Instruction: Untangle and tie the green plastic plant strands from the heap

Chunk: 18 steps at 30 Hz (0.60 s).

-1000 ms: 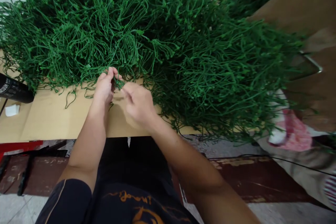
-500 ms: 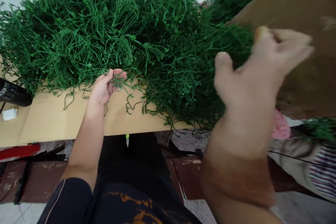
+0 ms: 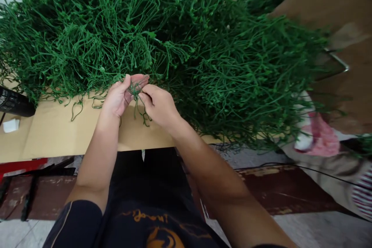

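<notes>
My left hand point(image 3: 116, 99) is palm-up at the front edge of a big heap of thin green plastic-looking stems point(image 3: 247, 69). A small tangle of green stems point(image 3: 135, 89) lies across its palm, held under the thumb, while the fingers curl loosely. From the right, my right hand point(image 3: 161, 104) meets it, thumb and forefinger pinched on the same small tangle. A few loose stem ends dangle below the two hands. The fingertips of the right hand are partly hidden by the stems.
Tan cardboard point(image 3: 66, 131) covers the tabletop. At the left are a black cylinder point(image 3: 16, 102) and a white paper piece point(image 3: 11, 125). A brown cardboard sheet point(image 3: 348, 19) rises at the right, above pink cloth point(image 3: 327, 137). A dark red bench point(image 3: 279, 190) is below.
My right hand has swung from the heap's right side to my left hand and now pinches the stems there. The heap's right part is now exposed. My left hand has hardly moved.
</notes>
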Available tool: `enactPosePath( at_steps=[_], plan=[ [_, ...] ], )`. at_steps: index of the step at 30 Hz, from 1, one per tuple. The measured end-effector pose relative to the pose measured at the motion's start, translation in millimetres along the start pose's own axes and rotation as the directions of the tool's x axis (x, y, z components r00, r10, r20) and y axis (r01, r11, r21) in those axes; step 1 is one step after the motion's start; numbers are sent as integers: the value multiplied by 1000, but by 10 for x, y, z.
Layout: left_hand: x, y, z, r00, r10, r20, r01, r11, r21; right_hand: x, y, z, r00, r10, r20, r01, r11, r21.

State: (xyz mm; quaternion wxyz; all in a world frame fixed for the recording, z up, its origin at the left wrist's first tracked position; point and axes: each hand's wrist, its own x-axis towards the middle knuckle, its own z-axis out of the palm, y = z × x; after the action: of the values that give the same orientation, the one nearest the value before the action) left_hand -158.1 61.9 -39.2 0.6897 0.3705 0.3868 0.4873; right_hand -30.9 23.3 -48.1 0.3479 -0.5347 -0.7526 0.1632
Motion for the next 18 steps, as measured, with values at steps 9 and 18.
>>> enactPosePath(
  at_steps=[9,18],
  plan=[
    [-8,-65,121,982,-2,-188,14,998,65,-273,-114,75,959,-204,-195,173,971,-167],
    [68,68,-120,920,142,-365,-140,990,32,-587,-372,-419,863,-493,-109,491,870,-42]
  ],
)
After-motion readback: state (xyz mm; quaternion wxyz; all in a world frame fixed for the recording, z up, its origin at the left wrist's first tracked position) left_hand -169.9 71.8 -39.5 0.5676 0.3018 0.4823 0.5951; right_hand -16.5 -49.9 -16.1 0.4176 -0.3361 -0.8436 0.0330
